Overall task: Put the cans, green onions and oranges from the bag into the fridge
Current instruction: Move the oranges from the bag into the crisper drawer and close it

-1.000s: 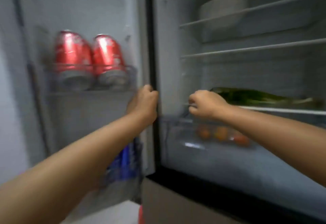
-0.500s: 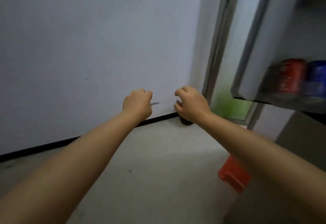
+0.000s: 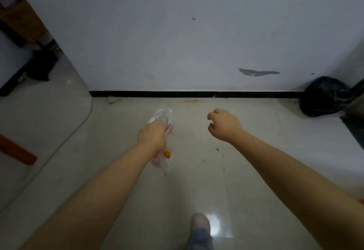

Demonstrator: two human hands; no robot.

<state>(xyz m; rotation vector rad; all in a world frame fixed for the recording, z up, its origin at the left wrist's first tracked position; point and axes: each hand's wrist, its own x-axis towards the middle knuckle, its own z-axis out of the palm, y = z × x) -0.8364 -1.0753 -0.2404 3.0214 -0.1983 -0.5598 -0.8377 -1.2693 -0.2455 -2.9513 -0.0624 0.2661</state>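
Bag (image 3: 162, 118) newly in left hand (image 3: 152, 135)

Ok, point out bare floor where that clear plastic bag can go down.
Bare pale tile lies between the left hand gripping the clear plastic bag and the right hand, up to the black skirting strip. The far-right corner holds a black rubbish bag.

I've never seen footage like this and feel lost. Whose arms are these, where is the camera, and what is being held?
There is no machine here: the camera sits on a person's head and looks forward and down, so both arms are that person's own. The left hand grips a thin clear plastic bag that hangs above the pale floor, with at least one orange inside. The right hand holds nothing, its fingers loosely curled. A shoe shows below, and a black bag sits by the wall.
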